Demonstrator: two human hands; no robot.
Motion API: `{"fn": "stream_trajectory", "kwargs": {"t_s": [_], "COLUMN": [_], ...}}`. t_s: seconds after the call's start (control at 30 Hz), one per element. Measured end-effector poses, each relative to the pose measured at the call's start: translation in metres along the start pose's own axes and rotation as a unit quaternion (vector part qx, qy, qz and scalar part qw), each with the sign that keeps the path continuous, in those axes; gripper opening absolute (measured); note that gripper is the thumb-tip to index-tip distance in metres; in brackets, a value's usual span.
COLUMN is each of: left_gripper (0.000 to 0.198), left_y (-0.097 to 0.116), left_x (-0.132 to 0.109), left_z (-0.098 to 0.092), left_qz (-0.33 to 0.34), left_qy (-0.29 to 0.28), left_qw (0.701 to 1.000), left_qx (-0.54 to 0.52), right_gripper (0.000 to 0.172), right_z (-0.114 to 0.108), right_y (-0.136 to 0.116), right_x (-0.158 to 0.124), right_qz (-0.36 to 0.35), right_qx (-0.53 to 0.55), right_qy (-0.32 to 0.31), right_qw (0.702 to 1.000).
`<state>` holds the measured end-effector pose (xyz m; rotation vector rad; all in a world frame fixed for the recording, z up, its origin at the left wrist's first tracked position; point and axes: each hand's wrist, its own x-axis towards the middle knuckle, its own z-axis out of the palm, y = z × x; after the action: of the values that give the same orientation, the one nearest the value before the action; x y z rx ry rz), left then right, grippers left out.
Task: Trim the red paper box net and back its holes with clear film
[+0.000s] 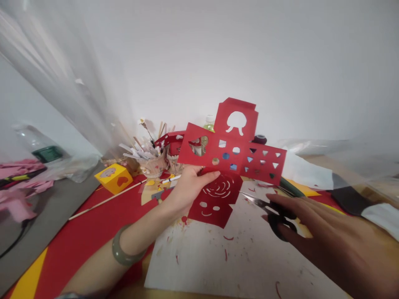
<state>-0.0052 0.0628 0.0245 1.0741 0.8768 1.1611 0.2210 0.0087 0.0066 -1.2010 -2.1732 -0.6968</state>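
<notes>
My left hand (195,182) grips a red paper box template (243,160) near its middle, thumb on the front face. The template is folded along creases into several panels with cut-out shapes: a mushroom-like figure, circles, triangles, curved lines and a smiling face. On the right, my right hand (314,226) has its fingers in the black handles of a pair of scissors (276,214). The blades point left toward the template's lower panel, without visibly cutting into it. White paper (199,261) lies beneath, strewn with small red scraps.
Cups of paper sticks (154,164) stand behind, with a bottle (210,122) near the wall. At left sit a yellow paper box (114,177), a long thin stick (106,201) and pink material (18,191). Clear plastic sheeting hangs at upper left.
</notes>
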Motion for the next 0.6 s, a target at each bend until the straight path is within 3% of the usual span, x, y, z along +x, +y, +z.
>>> {"fn": "stream_trajectory", "kwargs": {"t_s": [0.1,0.37,0.6], "left_gripper": [0.009,0.015,0.014], "left_y": [0.003,0.001,0.001], "left_x": [-0.004,-0.008,-0.010], "left_z": [0.004,0.002,0.003], "left_qz": [0.004,0.040,0.072], "left_qy": [0.006,0.002,0.023], "left_qw": [0.999,0.991,0.982], "left_qx": [0.032,0.128,0.171], "right_gripper": [0.030,0.024,0.031], "right_z": [0.002,-0.006,-0.013], "right_y": [0.002,0.000,-0.006], "right_x": [0.002,0.009,0.014], "right_qz": [-0.047,-0.056,-0.052], "right_qx": [-0.010,-0.073,-0.106], "right_qy": [-0.006,0.004,-0.002], "right_qw": [0.999,0.996,0.993]}}
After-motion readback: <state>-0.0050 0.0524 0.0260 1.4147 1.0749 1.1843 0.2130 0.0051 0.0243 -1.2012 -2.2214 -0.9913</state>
